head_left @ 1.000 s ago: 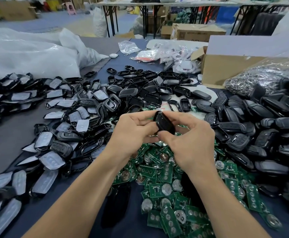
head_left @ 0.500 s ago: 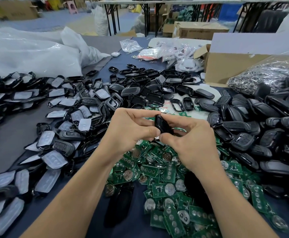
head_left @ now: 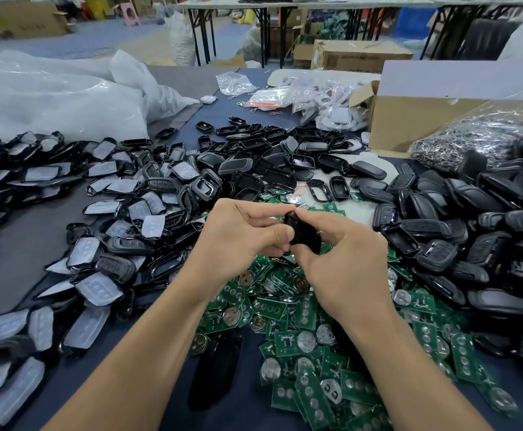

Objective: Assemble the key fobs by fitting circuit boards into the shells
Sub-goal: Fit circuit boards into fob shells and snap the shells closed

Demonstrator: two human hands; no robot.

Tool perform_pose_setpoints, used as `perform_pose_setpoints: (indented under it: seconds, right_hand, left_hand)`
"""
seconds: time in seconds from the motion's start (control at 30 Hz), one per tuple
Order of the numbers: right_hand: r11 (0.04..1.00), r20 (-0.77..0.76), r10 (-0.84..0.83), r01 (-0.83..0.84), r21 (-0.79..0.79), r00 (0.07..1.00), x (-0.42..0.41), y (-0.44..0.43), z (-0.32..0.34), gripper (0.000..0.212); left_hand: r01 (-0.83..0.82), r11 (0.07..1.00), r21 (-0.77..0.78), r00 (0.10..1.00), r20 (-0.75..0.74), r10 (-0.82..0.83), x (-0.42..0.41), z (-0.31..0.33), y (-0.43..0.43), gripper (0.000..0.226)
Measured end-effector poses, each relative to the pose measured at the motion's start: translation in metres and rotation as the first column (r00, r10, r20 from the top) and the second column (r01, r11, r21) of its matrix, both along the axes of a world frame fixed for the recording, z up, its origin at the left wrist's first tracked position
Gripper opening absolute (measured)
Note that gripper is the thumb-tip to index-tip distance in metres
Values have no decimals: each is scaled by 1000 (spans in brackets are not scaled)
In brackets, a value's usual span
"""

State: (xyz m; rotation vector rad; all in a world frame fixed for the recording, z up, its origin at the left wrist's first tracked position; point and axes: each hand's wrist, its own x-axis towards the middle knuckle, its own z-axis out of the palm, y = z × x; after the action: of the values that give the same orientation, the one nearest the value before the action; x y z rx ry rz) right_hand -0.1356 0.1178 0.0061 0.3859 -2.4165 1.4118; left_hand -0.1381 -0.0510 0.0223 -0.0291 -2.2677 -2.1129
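- head camera shows me the whole table (head_left: 11,253), draped in grey and dark blue cloth and covered with parts almost edge to edge.
- far left, a big white plastic sack (head_left: 52,98) lies slumped on the grey cloth.
- far right, an open cardboard box (head_left: 409,119) stands with a clear bag of metal rings (head_left: 478,135) just in front of it.
- on the right i see a deep heap of closed black fobs (head_left: 471,228); on the left, a spread of shell halves with pale button pads (head_left: 98,213); far centre, empty black shell frames (head_left: 269,157).
- near centre, running to the near right, lies a pile of green circuit boards (head_left: 300,353), many showing round silver coin cells.
- the left hand (head_left: 238,241) and right hand (head_left: 347,262) are raised close together over the far edge of that pile.
- both hands are clamped on one black key fob shell (head_left: 300,231): the left thumb and curled fingers pinch its left side, the right thumb and forefinger its right side.
- it is tilted and held off the table, above the boards; i cannot tell whether a board sits inside it, since the fingers cover most of it.
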Motion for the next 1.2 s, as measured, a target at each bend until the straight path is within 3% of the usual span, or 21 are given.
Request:
perform_pose_setpoints:
  seconds: [0.2, 0.33, 0.47, 0.6, 0.8, 1.07, 1.2]
  right_hand:
    - [992, -147, -36, 52, 111, 989, 2, -7, 2, 54]
    - [995, -167, -34, 49, 85, 985, -2, -5, 3, 56]
    - [999, 12, -41, 41, -24, 999, -6, -2, 6, 51]
    - [944, 260, 101, -10, -331, 960, -14, 5, 10, 30]
    - [898, 224, 156, -44, -437, 962, -12, 4, 8, 32]
    - [910, 221, 159, -56, -410, 962, -12, 9, 12, 34]
    - [968, 188, 102, -54, -244, 977, -13, 11, 15, 28]
  left_hand:
    - [-120, 993, -3, 993, 9, 120, 1, -3, 9, 4]
    - [-170, 985, 12, 985, 34, 170, 0, -9, 18, 13]
    - [-228, 974, -1, 974, -18, 228, -2, -8, 16, 22]
    - [-231, 973, -15, 968, -108, 228, -2, -6, 12, 28]
    - [-170, 982, -77, 977, -147, 158, -2, -10, 11, 15]
    - [-131, 980, -147, 951, -296, 83, -1, -9, 8, 18]
    - [-175, 941, -289, 937, -341, 70, 3, -7, 8, 25]
